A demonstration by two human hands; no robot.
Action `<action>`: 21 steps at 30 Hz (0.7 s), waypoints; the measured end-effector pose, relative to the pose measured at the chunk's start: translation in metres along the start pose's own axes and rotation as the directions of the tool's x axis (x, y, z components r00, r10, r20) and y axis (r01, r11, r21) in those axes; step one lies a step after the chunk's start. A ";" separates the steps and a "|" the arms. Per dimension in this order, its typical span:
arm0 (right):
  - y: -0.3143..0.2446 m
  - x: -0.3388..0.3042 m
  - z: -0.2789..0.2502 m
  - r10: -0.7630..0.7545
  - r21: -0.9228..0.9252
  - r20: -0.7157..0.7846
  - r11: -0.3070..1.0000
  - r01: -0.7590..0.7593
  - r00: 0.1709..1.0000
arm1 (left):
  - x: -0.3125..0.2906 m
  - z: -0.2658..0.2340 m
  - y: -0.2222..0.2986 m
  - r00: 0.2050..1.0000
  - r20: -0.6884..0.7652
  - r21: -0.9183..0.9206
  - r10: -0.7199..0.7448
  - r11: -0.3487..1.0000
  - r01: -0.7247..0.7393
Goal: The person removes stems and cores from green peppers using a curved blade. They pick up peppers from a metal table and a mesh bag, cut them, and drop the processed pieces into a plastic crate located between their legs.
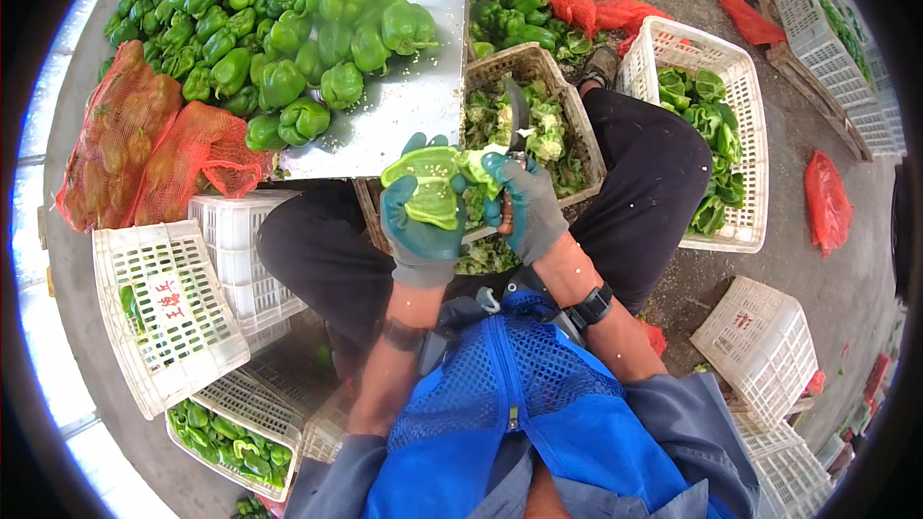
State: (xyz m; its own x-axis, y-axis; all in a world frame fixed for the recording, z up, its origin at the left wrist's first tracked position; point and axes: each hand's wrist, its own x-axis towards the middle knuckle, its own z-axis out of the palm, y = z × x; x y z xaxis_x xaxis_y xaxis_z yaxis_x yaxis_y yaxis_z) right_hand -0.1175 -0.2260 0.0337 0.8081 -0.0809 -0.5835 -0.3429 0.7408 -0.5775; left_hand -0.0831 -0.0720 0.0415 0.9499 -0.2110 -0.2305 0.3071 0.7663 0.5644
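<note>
My left hand (pixel 423 221), in a teal-and-grey coated glove, is closed around a cut green bell pepper (pixel 430 183). The pepper's hollow inside faces up, with pale seeds on its wall. Beside it my right hand (pixel 527 202), gloved alike, grips a knife (pixel 520 108) whose blade points away from me; a bit of brown handle shows below the fingers. A pale green pepper core (pixel 478 169) sits between the two hands, at the right thumb and fingers. Below and beyond them stands a dirty crate (pixel 588 149) holding pepper cores and trimmings (pixel 548 139).
Whole green peppers (pixel 282 84) are heaped on a metal table (pixel 413 106) at far left, beside red mesh sacks (pixel 125 139). To the right, a white crate (pixel 755 149) holds cut peppers (pixel 707 115). Stacked white crates (pixel 173 346) stand at left; another crate (pixel 760 346) lies right.
</note>
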 end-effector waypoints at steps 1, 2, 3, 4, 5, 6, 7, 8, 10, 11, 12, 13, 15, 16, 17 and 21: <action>-0.001 0.002 -0.002 -0.024 0.055 -0.005 0.998 0.024 1.000 | 0.001 0.004 0.001 0.999 0.005 -0.042 -0.039 0.998 0.039; -0.003 0.003 -0.004 -0.048 0.109 -0.007 0.993 0.048 0.999 | 0.001 0.006 0.003 0.997 0.012 -0.083 -0.073 0.994 0.074; -0.006 0.006 -0.011 -0.069 0.153 0.014 0.986 0.066 0.997 | 0.001 0.003 0.005 0.997 0.013 -0.082 -0.071 0.994 0.072; -0.003 0.017 -0.025 -0.086 0.206 -0.018 0.975 0.087 0.996 | 0.002 -0.002 0.008 0.993 0.094 -0.129 -0.065 0.989 0.077; -0.009 0.021 -0.031 -0.078 0.219 -0.045 0.972 0.086 0.996 | 0.003 -0.007 0.010 0.984 0.171 -0.177 -0.057 0.980 0.087; -0.017 0.023 -0.040 -0.073 0.234 -0.079 0.968 0.090 0.994 | 0.003 -0.002 0.010 0.983 0.172 -0.178 -0.064 0.980 0.094; -0.021 0.035 -0.059 -0.078 0.090 -0.115 0.992 0.089 0.990 | 0.002 0.004 0.010 0.992 0.114 -0.136 -0.055 0.988 0.070; -0.021 0.033 -0.058 -0.074 0.090 -0.113 0.992 0.084 0.991 | 0.001 0.006 0.012 0.998 0.051 -0.089 -0.034 0.995 0.038; -0.032 0.022 -0.043 -0.698 -0.916 0.068 0.238 0.321 0.712 | 0.001 -0.001 0.018 0.997 0.073 -0.027 -0.018 0.999 0.020; -0.042 0.001 -0.021 -0.649 -0.923 0.041 0.266 0.277 0.760 | 0.000 -0.005 0.019 0.999 0.031 -0.042 -0.032 0.999 0.033; -0.042 -0.011 -0.010 -0.652 -0.923 0.046 0.261 0.282 0.756 | 0.001 -0.005 0.018 0.999 -0.003 -0.058 -0.051 0.997 0.051; -0.039 -0.021 -0.002 -0.601 -0.847 0.238 0.255 0.466 0.763 | 0.000 -0.006 0.016 0.999 -0.012 -0.035 -0.048 0.998 0.047; -0.025 -0.029 0.009 -0.509 -0.732 0.538 0.115 0.672 0.672 | -0.001 -0.003 0.013 0.998 -0.054 0.029 -0.045 0.998 0.047; -0.014 -0.028 0.013 -0.452 -0.700 0.646 -0.030 0.714 0.615 | -0.002 -0.001 0.013 0.994 -0.101 0.097 -0.036 0.994 0.046; -0.001 -0.024 0.017 -0.463 -0.709 0.661 -0.130 0.693 0.590 | -0.006 0.004 0.010 0.994 -0.102 0.188 0.032 0.982 -0.013; -0.018 -0.020 0.043 -0.448 -0.667 0.516 0.325 0.670 0.731 | -0.019 0.012 0.032 0.832 0.465 0.883 0.303 -0.223 -0.413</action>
State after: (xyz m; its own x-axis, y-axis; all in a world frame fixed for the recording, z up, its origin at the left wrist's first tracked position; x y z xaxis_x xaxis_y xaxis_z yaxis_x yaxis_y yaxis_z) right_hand -0.1064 -0.2086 0.0802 0.9909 -0.0469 0.1264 0.1103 -0.2582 -0.9598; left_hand -0.0905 -0.0503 0.0733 0.9100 -0.2251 0.3481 -0.4094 -0.6196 0.6697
